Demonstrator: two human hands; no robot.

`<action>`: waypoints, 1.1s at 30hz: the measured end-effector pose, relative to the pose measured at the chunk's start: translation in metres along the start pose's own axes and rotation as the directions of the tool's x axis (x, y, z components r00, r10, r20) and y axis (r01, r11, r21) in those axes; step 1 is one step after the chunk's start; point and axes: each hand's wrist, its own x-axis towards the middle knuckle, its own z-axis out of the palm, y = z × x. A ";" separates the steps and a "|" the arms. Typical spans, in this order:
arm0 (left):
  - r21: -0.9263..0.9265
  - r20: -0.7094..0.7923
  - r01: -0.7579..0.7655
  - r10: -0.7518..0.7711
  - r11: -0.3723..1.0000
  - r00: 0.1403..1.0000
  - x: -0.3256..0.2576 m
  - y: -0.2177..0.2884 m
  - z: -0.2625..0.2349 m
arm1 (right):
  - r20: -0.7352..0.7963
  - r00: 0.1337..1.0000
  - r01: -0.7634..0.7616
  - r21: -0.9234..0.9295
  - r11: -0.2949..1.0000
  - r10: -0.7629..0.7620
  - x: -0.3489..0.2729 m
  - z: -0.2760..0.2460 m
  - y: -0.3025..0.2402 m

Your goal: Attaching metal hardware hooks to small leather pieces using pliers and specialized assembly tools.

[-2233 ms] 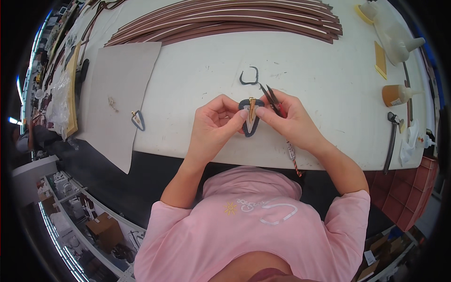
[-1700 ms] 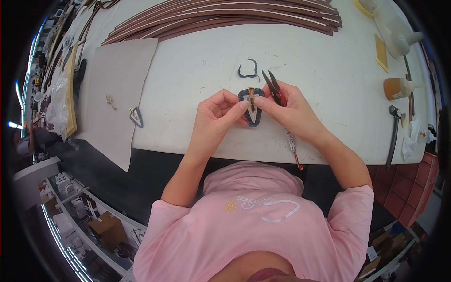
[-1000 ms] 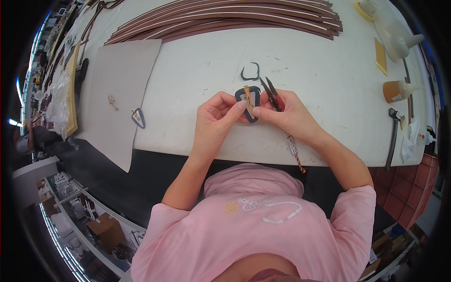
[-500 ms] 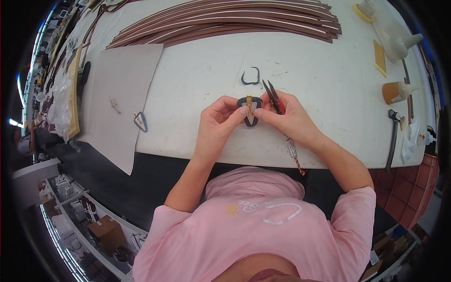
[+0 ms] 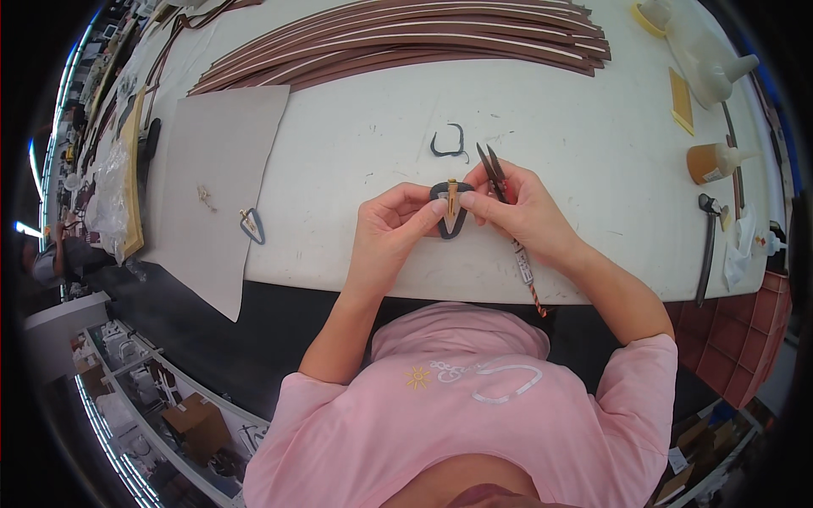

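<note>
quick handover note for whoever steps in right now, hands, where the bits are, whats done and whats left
Left hand: fingertips pinch the small dark leather loop from its left side, held just above the white table.
Right hand: pinches the same loop from the right and also grips thread snips, blades pointing away.
A tan strip runs down the loop's middle.
Done, it seems: one similar loop piece lies on the grey sheet.
Left: likely the dark curved piece lying beyond the hands; the loop in hand looks unfinished.
Brown leather straps lie at the far edge.

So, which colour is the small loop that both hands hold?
The loop is dark, nearly black, with a tan strip across it; head view.
</note>
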 end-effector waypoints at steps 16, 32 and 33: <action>0.456 0.164 -0.311 0.264 0.834 0.950 -0.003 0.015 -0.007 | 0.129 0.989 -0.086 0.111 0.990 0.071 -0.006 -0.009 -0.013; 0.168 0.077 -0.133 0.121 0.977 0.990 0.000 0.018 0.003 | 0.132 0.991 -0.009 -0.046 0.999 0.015 -0.007 -0.006 -0.010; 0.149 0.045 -0.117 0.111 0.982 0.993 0.001 0.019 0.003 | 0.135 0.991 -0.008 -0.047 0.999 0.014 -0.008 -0.007 -0.012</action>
